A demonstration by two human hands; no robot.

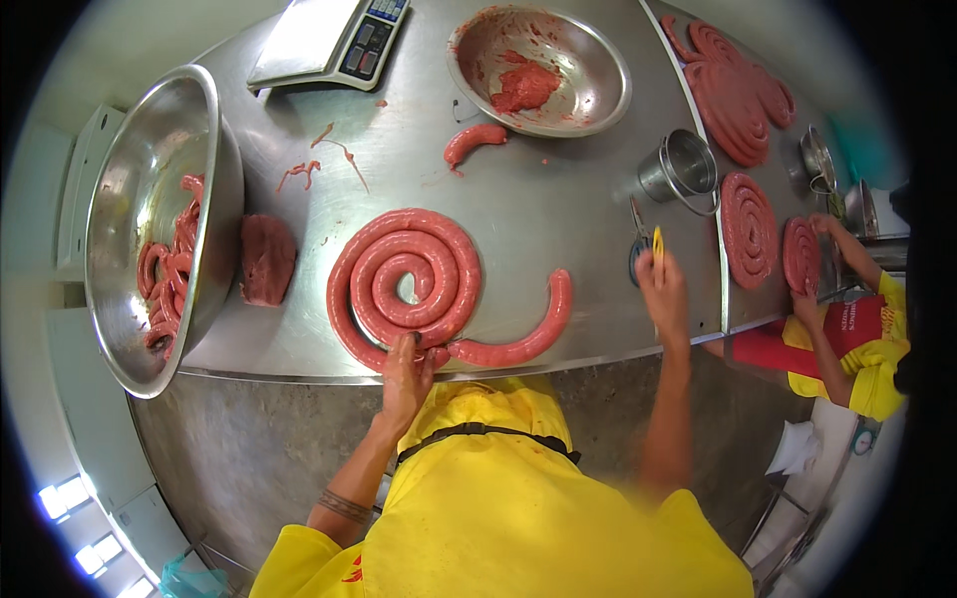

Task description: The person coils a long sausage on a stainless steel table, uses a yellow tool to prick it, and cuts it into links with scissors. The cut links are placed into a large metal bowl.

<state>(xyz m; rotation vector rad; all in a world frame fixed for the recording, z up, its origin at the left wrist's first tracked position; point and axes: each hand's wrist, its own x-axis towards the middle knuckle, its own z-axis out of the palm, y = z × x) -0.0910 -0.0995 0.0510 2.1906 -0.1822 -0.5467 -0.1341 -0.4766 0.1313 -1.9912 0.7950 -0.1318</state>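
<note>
A long raw sausage coil (457, 269) lies in a flat spiral at the front of the steel table. My left hand (405, 384) is closed on its outer end by the table edge, thumb and fingers pinching the casing. Just right of those fingers, a curved sausage length (513, 351) bends away and up; my hand hides whether it joins the coil. Over the table to the right, my right hand (666, 289) is closed around a slim yellow-handled tool (658, 241), its kind unclear. Blue-handled scissors (638, 247) lie beside that hand.
At left a large steel bowl (224, 169) holds sausages, beside a meat piece (267, 261). A scale (329, 45), a meat-smeared bowl (598, 100), a short sausage (475, 144) and a metal bucket (678, 167) stand farther back. A co-worker (837, 334) handles a coil (800, 254) at right.
</note>
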